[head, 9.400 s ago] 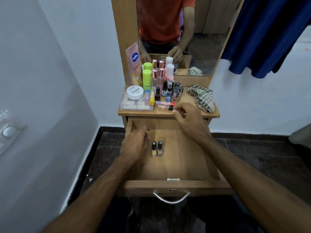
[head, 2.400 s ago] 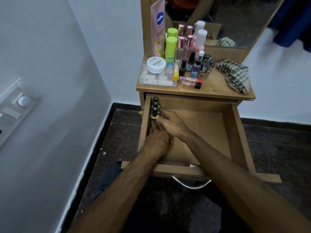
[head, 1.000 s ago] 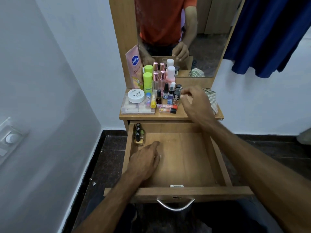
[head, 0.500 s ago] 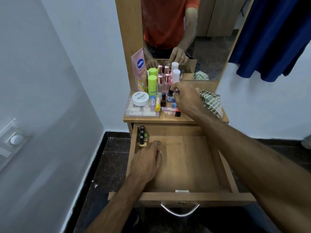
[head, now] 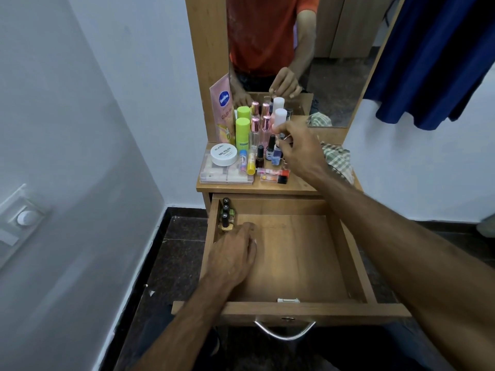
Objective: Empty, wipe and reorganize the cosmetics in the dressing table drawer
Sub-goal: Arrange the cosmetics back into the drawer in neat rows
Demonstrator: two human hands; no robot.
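Wooden drawer (head: 294, 258) is standing pulled out under the desk (head: 294, 187), and four dark-capped nail polish bottles (head: 226, 215) are sitting in a row against its back-left corner. Your left hand (head: 233, 257) is resting palm down on the drawer floor, fingers loosely extended, fingertips just beside the nearest bottle of that row; whether they are touching it, cannot tell. Your right hand (head: 301, 151) is reaching over the desk, fingers curling around small bottles (head: 278, 153) in the cluster; cannot tell exactly how many it is gripping.

Counting what is standing on the desk: one green tube (head: 242, 131), two pink-capped glass bottles (head: 260, 131), one white-capped bottle (head: 280, 117), one white round jar (head: 223, 154) sitting on one clear flat case (head: 227, 176), one pink sachet (head: 222, 108) leaning against the mirror frame, two slim tubes (head: 273, 175) lying flat near the front edge, one yellow tube (head: 251, 163) and one blue-capped tube (head: 243, 159) beside the jar. One checked cloth (head: 338, 159) is lying crumpled on the right side of the desk, just past your right wrist.
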